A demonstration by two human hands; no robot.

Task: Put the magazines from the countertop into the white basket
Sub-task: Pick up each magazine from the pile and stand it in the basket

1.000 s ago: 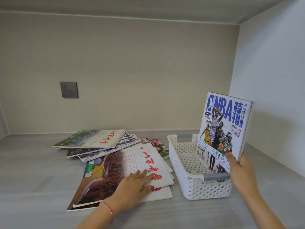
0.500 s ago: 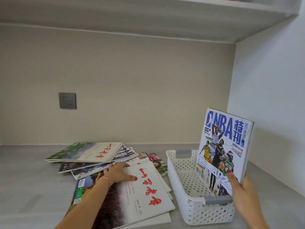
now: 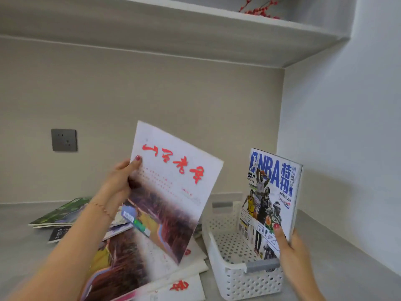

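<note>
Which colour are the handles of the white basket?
Grey handles, best seen in the head view.

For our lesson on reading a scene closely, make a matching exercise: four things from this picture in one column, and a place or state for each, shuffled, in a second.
Things:
1. NBA magazine
2. Red-lettered magazine
3. Wall socket
4. Red berry sprig

Places or states:
A. on the upper shelf
B. standing in the white basket, right hand's grip
C. lifted off the pile, left hand's grip
D. on the back wall, left

Pairs: 1-B, 2-C, 3-D, 4-A
</note>
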